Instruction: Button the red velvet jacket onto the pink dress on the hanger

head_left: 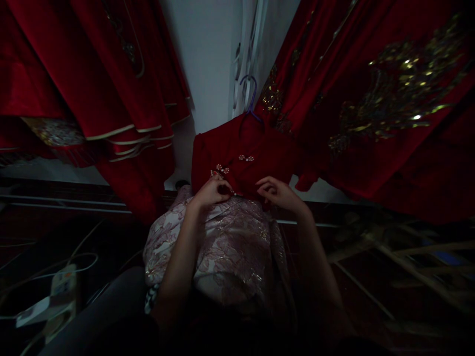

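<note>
A red jacket (pixel 245 141) on a purple hanger (pixel 253 101) lies draped ahead of me, its lower part meeting a pink-and-silver floral brocade cloth (pixel 233 237) across my lap. Small beaded flower ornaments (pixel 221 169) sit on the jacket's front. My left hand (pixel 214 192) is closed at the jacket's lower edge, thumb and forefinger pinching the fabric beside the beads. To the right, my right hand (pixel 278 192) hovers close over the jacket with fingers curled together in a pinch. Whatever those fingers hold is too small and dark to see.
Red garments with pale trim (pixel 122 131) hang at the left. More red clothing with gold sequins (pixel 401 84) hangs at the right. A power strip (pixel 63 284) with cables lies lower left. Wooden bars (pixel 408 252) show at lower right. The room is dim.
</note>
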The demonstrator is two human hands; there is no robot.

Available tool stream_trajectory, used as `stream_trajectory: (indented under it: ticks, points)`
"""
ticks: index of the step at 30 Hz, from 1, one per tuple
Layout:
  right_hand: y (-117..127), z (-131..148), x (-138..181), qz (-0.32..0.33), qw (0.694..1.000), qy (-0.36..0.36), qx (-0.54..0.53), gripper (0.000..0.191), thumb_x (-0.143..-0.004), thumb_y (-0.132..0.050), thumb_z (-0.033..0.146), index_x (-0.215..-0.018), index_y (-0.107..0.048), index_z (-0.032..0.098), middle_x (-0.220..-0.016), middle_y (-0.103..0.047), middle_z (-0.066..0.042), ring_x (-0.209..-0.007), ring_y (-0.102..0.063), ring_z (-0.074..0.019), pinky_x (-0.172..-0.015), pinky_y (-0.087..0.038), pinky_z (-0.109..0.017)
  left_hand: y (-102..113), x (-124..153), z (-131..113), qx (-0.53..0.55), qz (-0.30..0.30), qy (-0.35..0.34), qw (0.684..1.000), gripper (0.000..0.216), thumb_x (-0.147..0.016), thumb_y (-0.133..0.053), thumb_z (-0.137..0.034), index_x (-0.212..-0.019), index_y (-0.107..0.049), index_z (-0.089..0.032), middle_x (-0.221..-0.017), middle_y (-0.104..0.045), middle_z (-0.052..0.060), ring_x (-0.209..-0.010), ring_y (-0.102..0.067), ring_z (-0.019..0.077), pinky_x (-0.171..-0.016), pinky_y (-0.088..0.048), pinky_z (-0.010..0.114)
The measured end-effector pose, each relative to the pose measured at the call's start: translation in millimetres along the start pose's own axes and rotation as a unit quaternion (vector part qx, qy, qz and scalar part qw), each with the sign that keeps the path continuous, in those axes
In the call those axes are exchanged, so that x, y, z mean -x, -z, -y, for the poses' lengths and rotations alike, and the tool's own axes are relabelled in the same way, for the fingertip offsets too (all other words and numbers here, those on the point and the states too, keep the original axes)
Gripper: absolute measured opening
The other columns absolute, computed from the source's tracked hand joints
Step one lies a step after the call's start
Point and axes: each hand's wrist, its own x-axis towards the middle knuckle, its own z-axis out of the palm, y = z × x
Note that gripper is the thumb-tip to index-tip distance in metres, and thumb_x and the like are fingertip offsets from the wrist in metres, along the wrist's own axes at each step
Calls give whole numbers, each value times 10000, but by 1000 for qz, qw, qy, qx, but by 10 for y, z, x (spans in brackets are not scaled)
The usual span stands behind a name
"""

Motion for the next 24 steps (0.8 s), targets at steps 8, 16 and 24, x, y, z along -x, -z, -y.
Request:
stream_trajectory:
  ticks: [8,16,24]
  points:
    - [-635,-374,-330,-53,994,75,51,306,-747,-679,319,-1007,-575,194,-890,-653,-34,-800,-611,-147,-735,-515,-295,-249,-76,-100,-113,-39,-5,993,209,-737,-721,-351,-896,-717,-216,-955,-475,55,-931,-471,198,-824,-430,327]
    - [-664,-443,-349,-49,998,43,-25,236,-813,-625,373,-970,-594,200,-889,-677,-41,-838,-655,-155,-741,-545,-297,-256,-81,-148,-80,-73,-8,994,136,-746,-715,-317,-812,-677,-203,-1006,-536,47,-987,-490,204,-859,-436,327]
    - [-726,-419,-335,-75,996,50,-27,270,-813,-623,417,-956,-578,193,-859,-667,-39,-788,-649,-144,-686,-531,-265,-240,-72,-137,-89,-104,-20,990,86,-789,-674,-283,-735,-695,-220,-929,-618,23,-942,-504,182,-807,-421,291]
